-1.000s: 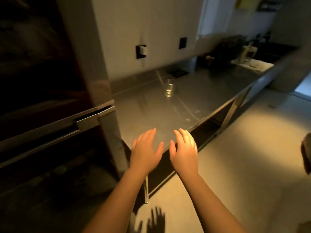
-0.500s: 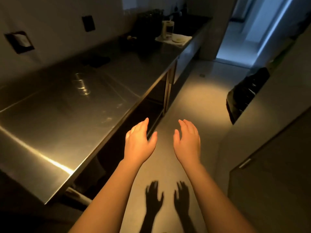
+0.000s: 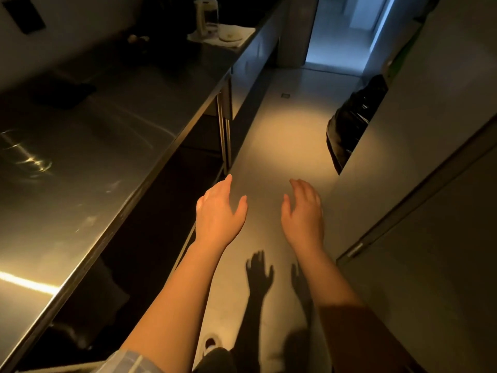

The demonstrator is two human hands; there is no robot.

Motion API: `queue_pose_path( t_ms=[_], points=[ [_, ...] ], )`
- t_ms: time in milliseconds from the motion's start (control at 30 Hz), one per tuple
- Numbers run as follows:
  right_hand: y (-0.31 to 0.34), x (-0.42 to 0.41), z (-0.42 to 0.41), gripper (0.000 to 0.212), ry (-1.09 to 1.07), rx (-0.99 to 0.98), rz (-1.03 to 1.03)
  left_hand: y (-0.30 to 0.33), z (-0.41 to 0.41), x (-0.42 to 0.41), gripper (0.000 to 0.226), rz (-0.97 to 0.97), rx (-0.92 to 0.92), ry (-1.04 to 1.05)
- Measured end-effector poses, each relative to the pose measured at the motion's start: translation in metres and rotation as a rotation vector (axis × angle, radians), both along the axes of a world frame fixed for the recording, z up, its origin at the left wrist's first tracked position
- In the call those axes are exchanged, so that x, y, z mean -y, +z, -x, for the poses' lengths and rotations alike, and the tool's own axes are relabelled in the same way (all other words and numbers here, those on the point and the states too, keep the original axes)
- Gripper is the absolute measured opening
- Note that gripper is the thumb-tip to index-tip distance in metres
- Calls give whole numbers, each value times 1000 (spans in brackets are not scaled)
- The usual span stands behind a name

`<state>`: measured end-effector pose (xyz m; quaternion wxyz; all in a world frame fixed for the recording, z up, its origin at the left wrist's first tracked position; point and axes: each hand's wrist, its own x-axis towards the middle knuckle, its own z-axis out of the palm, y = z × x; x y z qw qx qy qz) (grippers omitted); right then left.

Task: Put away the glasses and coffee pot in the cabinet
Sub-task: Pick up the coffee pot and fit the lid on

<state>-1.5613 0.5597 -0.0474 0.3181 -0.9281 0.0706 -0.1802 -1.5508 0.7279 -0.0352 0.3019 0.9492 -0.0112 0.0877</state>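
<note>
A clear drinking glass (image 3: 25, 154) stands blurred on the steel counter (image 3: 88, 162) at the far left. Far along the counter a coffee pot (image 3: 206, 18) with a pale handle stands on a white cloth (image 3: 228, 40). My left hand (image 3: 219, 214) and my right hand (image 3: 304, 214) hang over the aisle floor, side by side, fingers relaxed and spread, holding nothing. Both are well away from the glass and the pot.
The counter edge runs diagonally on the left with dark open space beneath it. A black bag (image 3: 352, 119) sits in a recess on the right wall. A grey cabinet door (image 3: 430, 278) fills the lower right. The floor aisle (image 3: 290, 125) leads to a lit doorway.
The view has swung right, away from the dark cabinet and along the aisle. The glass has slid to the left edge of the view. Both hands stay empty and have drifted apart.
</note>
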Motion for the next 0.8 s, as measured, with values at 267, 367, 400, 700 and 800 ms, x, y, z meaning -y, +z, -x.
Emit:
queue_pose_path(
  t_ms=[267, 367, 400, 700, 800],
  points=[
    [-13, 20, -87, 43, -13, -55, -2, -17, -95, 23, 63, -34, 21, -50],
    [-16, 23, -139, 45, -5, -75, 18, -24, -145, 26, 62, -40, 32, -61],
    [-15, 24, -159, 45, -5, -75, 30, -25, -163, 26, 63, -48, 33, -68],
    [-14, 31, -329, 38, -63, 65, 74, -23, -323, 34, 63, -25, -11, -103],
    [-13, 41, -366, 42, -58, -28, 63, -27, -363, 45, 63, -23, -82, -100]
  ],
)
